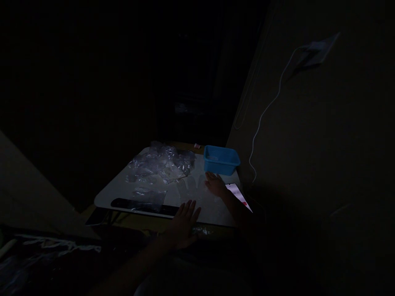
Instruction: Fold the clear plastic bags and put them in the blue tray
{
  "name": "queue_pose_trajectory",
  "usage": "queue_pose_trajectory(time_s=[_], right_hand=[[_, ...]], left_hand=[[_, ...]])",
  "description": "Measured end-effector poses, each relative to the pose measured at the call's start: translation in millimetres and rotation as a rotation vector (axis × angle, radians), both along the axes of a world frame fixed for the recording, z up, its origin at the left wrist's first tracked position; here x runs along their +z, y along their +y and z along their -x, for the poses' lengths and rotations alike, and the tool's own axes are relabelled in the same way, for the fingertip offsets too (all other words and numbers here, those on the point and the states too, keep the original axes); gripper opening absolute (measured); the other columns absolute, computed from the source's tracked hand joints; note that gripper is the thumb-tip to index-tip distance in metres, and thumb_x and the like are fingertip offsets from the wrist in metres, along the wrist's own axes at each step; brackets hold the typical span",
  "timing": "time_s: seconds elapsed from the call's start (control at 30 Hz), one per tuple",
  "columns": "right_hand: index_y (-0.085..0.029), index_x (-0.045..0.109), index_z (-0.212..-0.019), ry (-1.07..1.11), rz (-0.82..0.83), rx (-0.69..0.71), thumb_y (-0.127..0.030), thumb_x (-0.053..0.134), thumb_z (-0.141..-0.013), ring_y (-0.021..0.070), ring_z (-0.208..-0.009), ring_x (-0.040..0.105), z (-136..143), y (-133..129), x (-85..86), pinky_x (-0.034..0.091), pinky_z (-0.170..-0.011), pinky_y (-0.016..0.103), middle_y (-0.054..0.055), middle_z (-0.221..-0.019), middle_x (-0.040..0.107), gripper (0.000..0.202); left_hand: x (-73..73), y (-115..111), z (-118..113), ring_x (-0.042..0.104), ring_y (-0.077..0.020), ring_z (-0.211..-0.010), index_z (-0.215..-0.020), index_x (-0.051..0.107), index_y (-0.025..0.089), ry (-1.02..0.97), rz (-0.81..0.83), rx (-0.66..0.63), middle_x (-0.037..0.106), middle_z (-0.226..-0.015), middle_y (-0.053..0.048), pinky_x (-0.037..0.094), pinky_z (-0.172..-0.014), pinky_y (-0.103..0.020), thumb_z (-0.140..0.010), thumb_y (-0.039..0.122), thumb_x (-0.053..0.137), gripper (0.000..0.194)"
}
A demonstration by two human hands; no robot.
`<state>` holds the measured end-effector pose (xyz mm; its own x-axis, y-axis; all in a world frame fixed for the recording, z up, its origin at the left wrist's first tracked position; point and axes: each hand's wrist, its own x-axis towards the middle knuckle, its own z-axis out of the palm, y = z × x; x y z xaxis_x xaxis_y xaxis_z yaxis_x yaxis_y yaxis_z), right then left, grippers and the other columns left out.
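Both grips released: left hand (182, 224) at the table's (112, 190) near edge, right hand (216, 186) beside a clear plastic glove (191, 186).

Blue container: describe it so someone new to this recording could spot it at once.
Find the pale tabletop. Near its far right corner, beyond the right hand, sits an open rectangular container. Its solid blue sets it apart from the crumpled clear plastic to its left.

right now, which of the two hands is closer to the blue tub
The right hand, just in front of the blue tub and beside the lit phone. The left hand is farther off, at the near edge of the white table.
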<state>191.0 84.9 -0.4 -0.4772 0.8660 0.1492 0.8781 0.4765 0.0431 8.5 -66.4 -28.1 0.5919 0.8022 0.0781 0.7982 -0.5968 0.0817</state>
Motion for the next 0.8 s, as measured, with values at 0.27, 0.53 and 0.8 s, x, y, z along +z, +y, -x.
queue_pose_trajectory(time_s=[0.27, 0.53, 0.8], right_hand=[[-0.004, 0.032, -0.130, 0.145, -0.078, -0.001, -0.021, 0.027, -0.085, 0.0198, -0.124, 0.028, -9, -67, -11.5, 0.024, -0.101, 0.035, 0.014, -0.135, 0.034, 0.049], [-0.007, 0.030, -0.131, 0.113, 0.042, -0.048, -0.040, 0.020, -0.089, 0.0212, -0.128, 0.019, -10, -91, -22.3, 0.015, -0.103, 0.043, 0.014, -0.138, 0.026, 0.054], [-0.007, 0.029, -0.131, 0.126, 0.043, -0.044, -0.042, 0.019, -0.089, 0.0219, -0.129, 0.017, -11, -91, -24.3, 0.013, -0.104, 0.044, 0.014, -0.139, 0.024, 0.057]], left_hand=[[5.3, 12, -14, 0.013, -0.0316, -0.129, -0.134, 0.024, 0.015, 0.024, -0.017, 0.068, 0.017, -0.140, -0.016, 0.016, -0.101, -0.046, -0.078, 0.060, 0.028, 0.072], [-2.5, 17, -19, 0.014, -0.0313, -0.129, -0.135, 0.023, 0.016, -0.022, -0.079, 0.070, 0.020, -0.141, -0.015, 0.017, -0.101, -0.045, -0.080, 0.061, 0.023, 0.070], [13.1, 24, -12, 0.019, -0.0259, -0.128, -0.132, 0.029, 0.019, -0.093, -0.100, 0.143, 0.026, -0.139, -0.010, 0.020, -0.101, -0.046, -0.087, 0.047, 0.016, 0.055]])
